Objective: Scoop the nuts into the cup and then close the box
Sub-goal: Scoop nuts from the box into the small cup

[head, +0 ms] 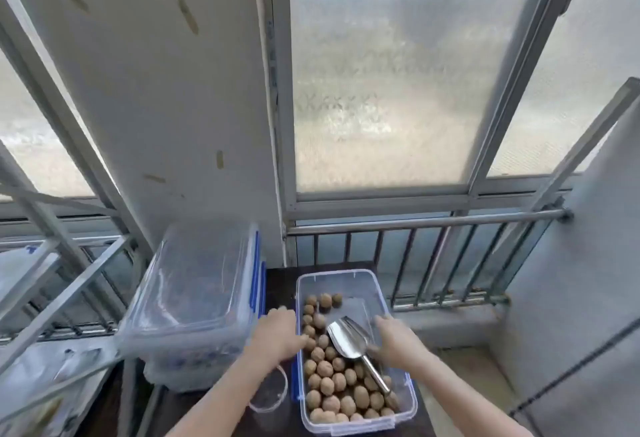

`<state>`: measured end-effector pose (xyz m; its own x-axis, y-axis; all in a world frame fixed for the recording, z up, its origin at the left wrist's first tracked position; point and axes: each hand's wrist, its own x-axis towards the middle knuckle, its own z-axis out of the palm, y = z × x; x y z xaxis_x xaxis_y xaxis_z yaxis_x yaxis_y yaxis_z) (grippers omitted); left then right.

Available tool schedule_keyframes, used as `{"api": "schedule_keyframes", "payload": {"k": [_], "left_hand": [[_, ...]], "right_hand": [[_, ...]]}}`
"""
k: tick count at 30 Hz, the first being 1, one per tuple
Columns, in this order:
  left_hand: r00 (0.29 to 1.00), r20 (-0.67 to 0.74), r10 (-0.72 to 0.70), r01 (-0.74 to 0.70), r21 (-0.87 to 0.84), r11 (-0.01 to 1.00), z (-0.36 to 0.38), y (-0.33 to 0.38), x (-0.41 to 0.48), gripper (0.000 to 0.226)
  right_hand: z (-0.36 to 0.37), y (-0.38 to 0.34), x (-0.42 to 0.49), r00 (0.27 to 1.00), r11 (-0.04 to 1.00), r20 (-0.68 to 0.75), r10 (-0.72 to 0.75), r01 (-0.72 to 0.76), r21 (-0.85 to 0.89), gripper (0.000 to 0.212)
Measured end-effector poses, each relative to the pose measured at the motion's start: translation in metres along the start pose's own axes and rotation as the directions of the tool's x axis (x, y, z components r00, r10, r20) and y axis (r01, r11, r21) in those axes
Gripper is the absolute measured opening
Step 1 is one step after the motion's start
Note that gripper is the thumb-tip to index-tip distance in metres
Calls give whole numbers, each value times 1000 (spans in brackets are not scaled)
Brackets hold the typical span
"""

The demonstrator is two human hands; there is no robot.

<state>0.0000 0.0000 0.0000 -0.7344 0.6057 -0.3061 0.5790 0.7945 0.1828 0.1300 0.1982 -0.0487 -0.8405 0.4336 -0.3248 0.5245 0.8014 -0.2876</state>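
A clear plastic box (401,312) with blue latches stands open on the dark table, and several brown nuts (329,384) lie in it. On top of the nuts is a metal scoop (346,336), its handle pointing toward me. My left hand (278,332) is on the box's left rim with the fingers curled over the edge. Over the right side of the box, my right hand (394,341) has its fingers apart, the tips close to the scoop's bowl. An empty clear cup (270,398) stands left of the box, partly under my left forearm.
A stack of clear lidded containers (194,301) stands left of the box, close to my left hand. Behind the table (280,284) are a metal railing (426,222) and windows. A metal frame (62,284) fills the left side, and a grey wall the right.
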Motion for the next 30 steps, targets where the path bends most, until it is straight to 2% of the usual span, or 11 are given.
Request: {"api": "schedule_keyframes", "payload": {"k": [1, 4, 6, 9, 13, 20, 25, 28, 30], "left_hand": [[999, 48, -11, 9, 39, 999, 17, 4, -1, 46], [996, 79, -27, 18, 113, 993, 70, 3, 3, 56], [993, 111, -40, 24, 139, 990, 91, -2, 6, 67], [986, 143, -83, 64, 134, 989, 98, -15, 11, 79], [942, 297, -157, 124, 128, 984, 95, -32, 11, 98], [893, 438, -107, 62, 117, 991, 102, -55, 8, 111], [952, 300, -65, 49, 61, 997, 111, -66, 5, 99], [985, 171, -31, 41, -56, 998, 116, -75, 2, 105], [994, 109, -26, 37, -108, 993, 120, -80, 2, 106]], "right_hand": [[18, 2, -3, 999, 999, 42, 34, -33, -20, 52], [65, 13, -6, 987, 994, 124, 103, -105, 7, 50], [87, 20, -3, 984, 991, 114, 136, -134, -22, 49], [104, 23, 7, 980, 981, 88, 181, -172, -94, 39], [119, 21, 20, 967, 970, 101, 234, -224, -98, 34], [124, 13, 44, 939, 949, 139, 315, -309, -60, 36], [122, 17, 61, 920, 921, 205, 333, -364, 139, 32], [108, 25, 64, 933, 925, 159, 322, -346, 156, 40], [97, 30, 62, 948, 947, 77, 308, -314, 72, 39]]}}
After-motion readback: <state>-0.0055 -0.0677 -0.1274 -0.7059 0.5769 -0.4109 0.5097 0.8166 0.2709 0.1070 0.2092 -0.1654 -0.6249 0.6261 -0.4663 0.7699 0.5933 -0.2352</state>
